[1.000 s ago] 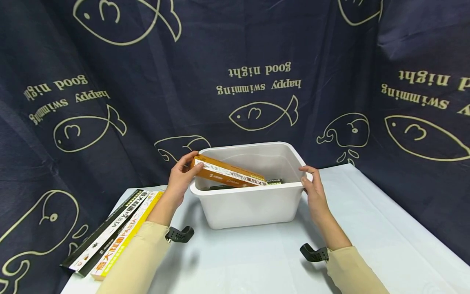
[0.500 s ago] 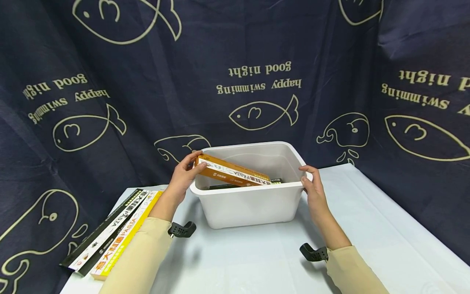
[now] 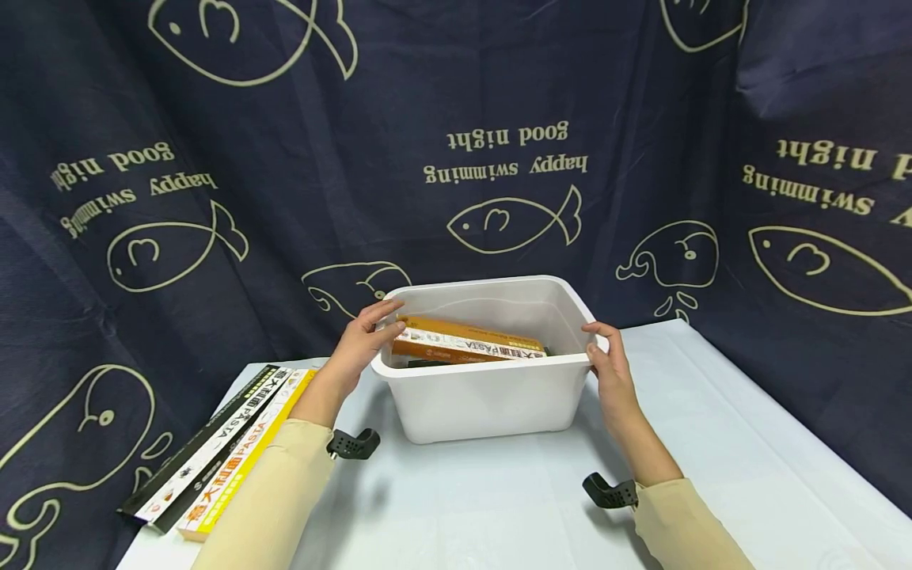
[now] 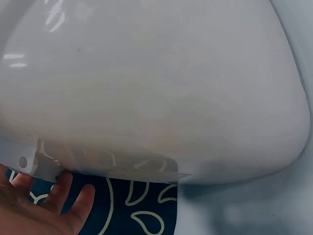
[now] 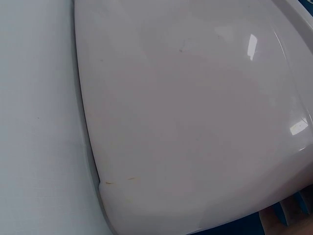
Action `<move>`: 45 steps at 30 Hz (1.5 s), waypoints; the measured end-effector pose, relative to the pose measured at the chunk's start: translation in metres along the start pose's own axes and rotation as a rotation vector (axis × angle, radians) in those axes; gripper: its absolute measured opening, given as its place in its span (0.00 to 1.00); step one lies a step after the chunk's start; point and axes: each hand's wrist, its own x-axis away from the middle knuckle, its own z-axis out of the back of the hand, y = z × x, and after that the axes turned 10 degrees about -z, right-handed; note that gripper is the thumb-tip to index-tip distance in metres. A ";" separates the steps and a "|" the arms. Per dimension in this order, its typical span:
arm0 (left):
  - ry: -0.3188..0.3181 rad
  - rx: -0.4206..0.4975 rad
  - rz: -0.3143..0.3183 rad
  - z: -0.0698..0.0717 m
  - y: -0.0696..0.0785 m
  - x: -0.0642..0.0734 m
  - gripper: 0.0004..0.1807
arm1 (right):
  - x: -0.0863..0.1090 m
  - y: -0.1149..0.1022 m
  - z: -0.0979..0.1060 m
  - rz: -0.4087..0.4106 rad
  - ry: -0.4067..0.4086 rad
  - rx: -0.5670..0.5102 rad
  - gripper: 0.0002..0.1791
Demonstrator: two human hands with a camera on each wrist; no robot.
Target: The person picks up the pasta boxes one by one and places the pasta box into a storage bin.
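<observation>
Head view is showing an orange box (image 3: 463,342) lying in the bin (image 3: 492,402), over a dark box (image 3: 427,363). At the bin's left, the left hand (image 3: 356,348) is hovering, fingers spread; at its right, the right hand (image 3: 609,358) is pinching the edge. Brushing the orange box could be rocking it; uneven pulling, sliding the bin.

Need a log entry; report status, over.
Right hand grips white rectangular plastic tub by rim; left hand at opposite end. Long orange cardboard pasta box inside. Nothing visibly blocking.
</observation>
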 end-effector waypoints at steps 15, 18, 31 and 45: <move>0.034 0.028 0.050 -0.004 -0.003 0.002 0.30 | 0.000 0.000 0.001 -0.010 -0.001 0.000 0.22; 0.047 0.037 0.068 -0.006 -0.002 0.003 0.30 | -0.001 0.001 0.001 -0.006 -0.007 -0.001 0.22; 0.052 0.064 0.067 -0.009 0.000 0.011 0.28 | 0.000 -0.004 0.002 -0.021 -0.035 0.005 0.21; 0.059 0.107 0.048 -0.010 0.003 0.019 0.27 | -0.002 -0.008 0.001 -0.058 -0.027 0.009 0.19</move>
